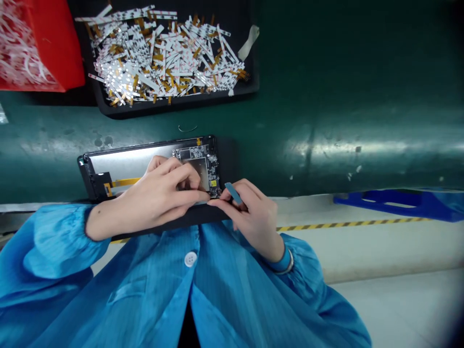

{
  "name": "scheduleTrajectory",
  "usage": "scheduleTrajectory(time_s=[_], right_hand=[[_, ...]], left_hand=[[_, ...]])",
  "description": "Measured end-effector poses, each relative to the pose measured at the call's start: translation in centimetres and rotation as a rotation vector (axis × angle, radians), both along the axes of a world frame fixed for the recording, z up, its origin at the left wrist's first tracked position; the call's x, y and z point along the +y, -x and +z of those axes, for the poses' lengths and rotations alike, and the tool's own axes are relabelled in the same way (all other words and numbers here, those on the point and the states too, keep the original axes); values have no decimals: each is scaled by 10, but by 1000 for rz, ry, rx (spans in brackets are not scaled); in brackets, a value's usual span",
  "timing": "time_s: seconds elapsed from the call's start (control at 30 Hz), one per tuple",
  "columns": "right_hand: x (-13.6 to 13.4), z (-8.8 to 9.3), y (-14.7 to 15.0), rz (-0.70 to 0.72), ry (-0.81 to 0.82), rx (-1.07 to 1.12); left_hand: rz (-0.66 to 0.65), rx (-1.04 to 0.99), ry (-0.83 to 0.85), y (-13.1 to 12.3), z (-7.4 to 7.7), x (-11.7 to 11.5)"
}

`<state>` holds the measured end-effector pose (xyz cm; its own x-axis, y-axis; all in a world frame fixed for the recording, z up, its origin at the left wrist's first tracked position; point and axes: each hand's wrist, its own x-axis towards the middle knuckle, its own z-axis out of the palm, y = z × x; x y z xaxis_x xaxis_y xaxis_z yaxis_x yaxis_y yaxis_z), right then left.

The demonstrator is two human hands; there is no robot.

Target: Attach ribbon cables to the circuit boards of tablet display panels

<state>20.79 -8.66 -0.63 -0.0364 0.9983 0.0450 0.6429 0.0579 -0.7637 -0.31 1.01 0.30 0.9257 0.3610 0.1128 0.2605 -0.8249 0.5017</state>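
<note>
An opened tablet [136,157] lies on the green tabletop [326,96], close to the edge nearest the person, its inside facing up. The left hand [155,193] reaches over the tablet from the near side, fingers curled, with its tips down at the tablet's near right corner; whether they pinch a part or only press on it, I cannot tell, since the hand covers the spot. The right hand [250,210] is just off that same corner, gripping a slim blue tool [234,193] among its fingers, while its thumb and forefinger meet at the corner beside the left fingertips.

Along the tablet's right end runs a circuit board [213,169] with a yellow square [213,183] on it; toward the tablet's left end an orange ribbon cable [125,182] shows. Just beyond the tablet's far edge lies a thin curved wire [187,129]. Farther beyond the tablet stands a black tray [203,100] heaped with white and amber strips [166,60], and beyond the tablet to the left, a red container [58,43] holds tangled pale strips [21,48].
</note>
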Motion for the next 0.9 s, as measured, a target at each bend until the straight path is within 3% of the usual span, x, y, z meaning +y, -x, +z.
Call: scheduleTrajectory(time_s=[0.23, 0.43, 0.53, 0.63, 0.77, 0.9], right_hand=[[7, 1, -6, 62, 38, 72], [13, -4, -10, 154, 117, 147], [17, -4, -13, 185, 205, 233], [22, -1, -19, 226, 394, 399], [28, 2, -33, 221, 533, 553], [34, 3, -46, 162, 484, 521]], left_hand=[[-37, 6, -1, 2, 0, 1], [-98, 106, -172, -1, 11, -1], [-156, 193, -221, -5, 19, -2], [-161, 224, -189, -7, 26, -1], [-49, 157, -65, 7, 39, 7], [345, 183, -150, 49, 48, 24]])
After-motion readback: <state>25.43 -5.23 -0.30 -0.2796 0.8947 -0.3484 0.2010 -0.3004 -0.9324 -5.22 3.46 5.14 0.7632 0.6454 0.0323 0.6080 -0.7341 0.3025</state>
